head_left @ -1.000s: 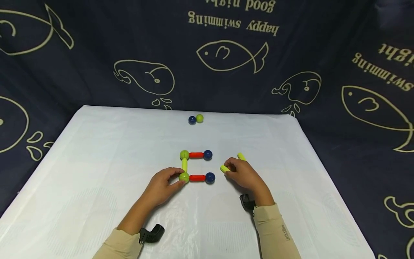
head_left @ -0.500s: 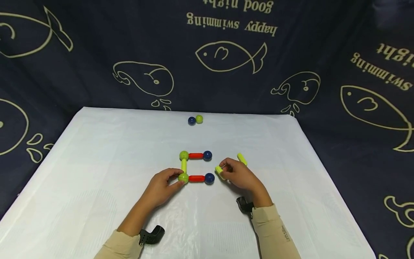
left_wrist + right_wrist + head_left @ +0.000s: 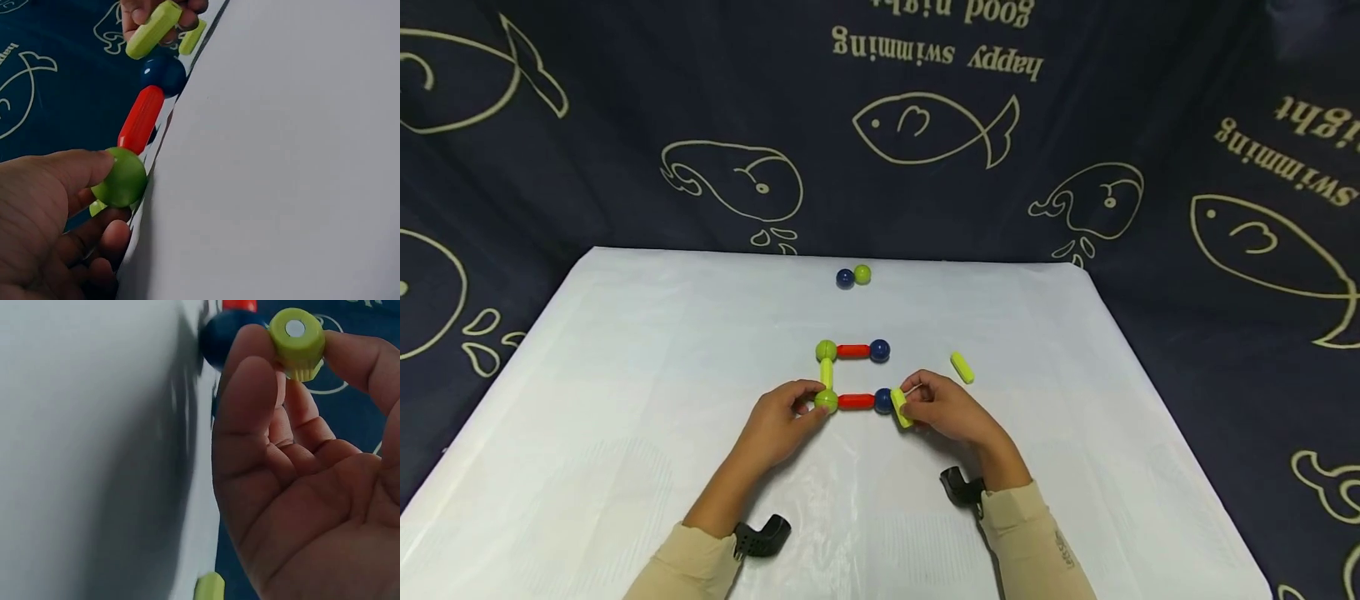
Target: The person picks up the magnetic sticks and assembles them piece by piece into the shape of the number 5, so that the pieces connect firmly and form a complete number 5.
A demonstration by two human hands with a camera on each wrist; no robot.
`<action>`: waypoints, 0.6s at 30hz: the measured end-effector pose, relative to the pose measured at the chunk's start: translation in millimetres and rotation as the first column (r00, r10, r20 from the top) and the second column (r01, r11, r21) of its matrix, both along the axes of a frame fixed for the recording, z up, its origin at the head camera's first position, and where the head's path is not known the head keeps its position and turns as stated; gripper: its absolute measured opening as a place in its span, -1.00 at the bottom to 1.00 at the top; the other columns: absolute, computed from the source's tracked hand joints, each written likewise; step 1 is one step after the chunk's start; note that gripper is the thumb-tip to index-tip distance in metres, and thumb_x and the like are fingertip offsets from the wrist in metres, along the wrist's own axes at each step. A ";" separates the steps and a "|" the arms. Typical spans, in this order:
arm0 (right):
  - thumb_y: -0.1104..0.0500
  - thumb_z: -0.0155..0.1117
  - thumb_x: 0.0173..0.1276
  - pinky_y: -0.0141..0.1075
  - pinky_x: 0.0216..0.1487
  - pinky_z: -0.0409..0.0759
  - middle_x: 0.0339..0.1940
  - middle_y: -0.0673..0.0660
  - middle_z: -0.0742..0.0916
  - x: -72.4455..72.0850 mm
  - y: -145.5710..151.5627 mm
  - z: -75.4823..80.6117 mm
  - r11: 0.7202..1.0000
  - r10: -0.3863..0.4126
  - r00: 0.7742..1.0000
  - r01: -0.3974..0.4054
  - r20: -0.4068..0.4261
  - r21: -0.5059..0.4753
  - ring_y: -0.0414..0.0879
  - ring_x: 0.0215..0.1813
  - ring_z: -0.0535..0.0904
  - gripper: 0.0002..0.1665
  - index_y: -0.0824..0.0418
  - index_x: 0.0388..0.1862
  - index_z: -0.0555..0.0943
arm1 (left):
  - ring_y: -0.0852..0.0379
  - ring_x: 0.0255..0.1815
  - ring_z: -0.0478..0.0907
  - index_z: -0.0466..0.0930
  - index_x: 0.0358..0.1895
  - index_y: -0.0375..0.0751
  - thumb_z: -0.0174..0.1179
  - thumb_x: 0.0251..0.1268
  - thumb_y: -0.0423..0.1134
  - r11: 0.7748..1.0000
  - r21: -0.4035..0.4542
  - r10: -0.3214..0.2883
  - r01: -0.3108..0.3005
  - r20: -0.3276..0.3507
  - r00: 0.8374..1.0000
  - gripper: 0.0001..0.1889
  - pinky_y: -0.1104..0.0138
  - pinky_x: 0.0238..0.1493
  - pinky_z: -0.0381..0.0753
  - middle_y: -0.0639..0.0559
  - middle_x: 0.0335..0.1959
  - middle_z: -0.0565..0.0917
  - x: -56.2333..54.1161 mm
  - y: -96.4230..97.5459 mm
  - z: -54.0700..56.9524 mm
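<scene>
My left hand [image 3: 784, 423] pinches the near green ball [image 3: 122, 177] of a joined ball-and-rod frame on the white table. From that ball a red rod [image 3: 856, 402] runs right to a blue ball [image 3: 164, 76]. A yellow-green rod [image 3: 827, 372] leads back to the far green ball [image 3: 826, 350], then a second red rod [image 3: 853, 352] and another blue ball [image 3: 879, 350]. My right hand [image 3: 949, 407] pinches a loose yellow-green rod [image 3: 297, 342] between thumb and fingertips, close beside the near blue ball. Its pale round end faces the right wrist camera.
Another yellow-green rod [image 3: 962, 367] lies on the table [image 3: 1037, 333] behind my right hand. Farther back, a loose blue ball [image 3: 845, 278] and a green ball [image 3: 862, 274] sit side by side. A dark patterned cloth [image 3: 925, 208] hangs behind the table.
My right hand has moved left with the rod, up to the near blue ball, turning the rod on the way. My left hand has stayed on the green ball; the frame has shifted slightly back.
</scene>
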State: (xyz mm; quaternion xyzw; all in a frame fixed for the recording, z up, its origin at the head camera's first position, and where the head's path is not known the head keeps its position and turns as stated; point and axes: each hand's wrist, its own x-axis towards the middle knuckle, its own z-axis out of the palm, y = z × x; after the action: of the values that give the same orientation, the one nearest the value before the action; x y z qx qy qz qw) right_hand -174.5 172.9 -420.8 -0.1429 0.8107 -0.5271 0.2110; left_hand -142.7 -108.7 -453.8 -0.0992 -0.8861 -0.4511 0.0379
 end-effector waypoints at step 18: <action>0.33 0.22 0.32 -0.26 -0.31 0.62 -0.46 0.12 0.64 4.9 -15.7 -8.5 0.999 0.011 0.995 -0.007 0.096 -0.045 -0.09 -0.41 0.61 -0.69 0.39 0.00 0.42 | 0.18 -0.44 0.44 0.69 0.09 -0.07 0.38 0.27 -0.14 0.997 -0.034 0.073 -0.074 -0.025 0.997 -0.66 0.27 -0.42 0.40 0.08 -0.25 0.68 -10.9 0.4 -5.9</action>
State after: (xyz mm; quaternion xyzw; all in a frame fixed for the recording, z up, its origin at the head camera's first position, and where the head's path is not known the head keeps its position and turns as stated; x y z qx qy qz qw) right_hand -169.5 157.3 -429.3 -0.1256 0.7868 -0.5506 0.2490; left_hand -153.6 -108.4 -459.8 -0.0725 -0.8965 -0.4326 0.0632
